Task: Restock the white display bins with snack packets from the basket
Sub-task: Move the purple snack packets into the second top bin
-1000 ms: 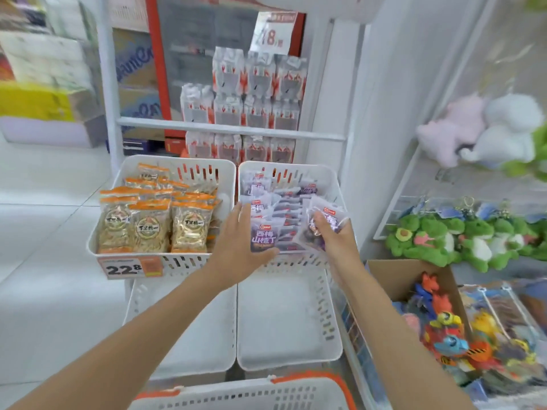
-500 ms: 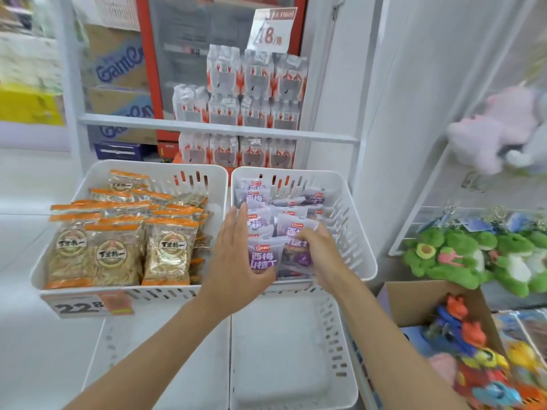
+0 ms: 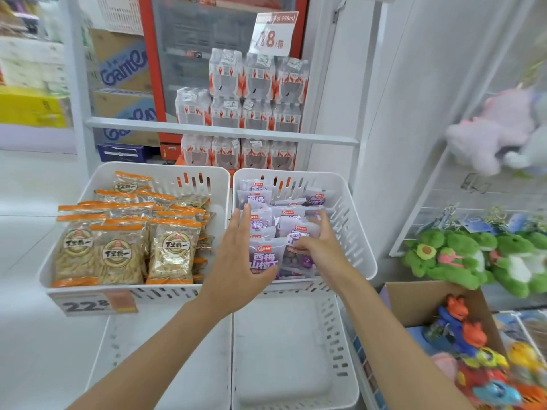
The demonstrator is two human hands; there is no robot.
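Purple-and-white plastic snack packets (image 3: 263,258) stand in rows in the right-hand white slotted plastic display bin (image 3: 355,232), filling it from the front edge to the back wall along its left side; the strip along its right wall is bare. Touching it on the left is a second white slotted bin (image 3: 133,170) of clear orange-topped snack packets (image 3: 118,253), with a price tag (image 3: 91,304) on its front edge. Two lower white bins (image 3: 334,335) sit on the tier beneath. Behind a white shelf rail (image 3: 207,130) are stacked shrink-wrapped bottle packs (image 3: 254,81) under a paper price sign (image 3: 272,34), set against a red-framed glass cabinet (image 3: 148,54). To the right are green plush toys (image 3: 444,253) and a brown cardboard box (image 3: 414,297) of small coloured toys, cut off by the frame edge and blurred.

The rear packets are partly hidden by those in front and by both hands. The left grip (image 3: 236,261) is flat, fingers straight along the left side of the front packets and thumb lying across the front one near the bin's front edge. The right grip (image 3: 321,247) curls over the next stack, thumb on a packet's face and fingers behind it, holding it near the middle of the bin.
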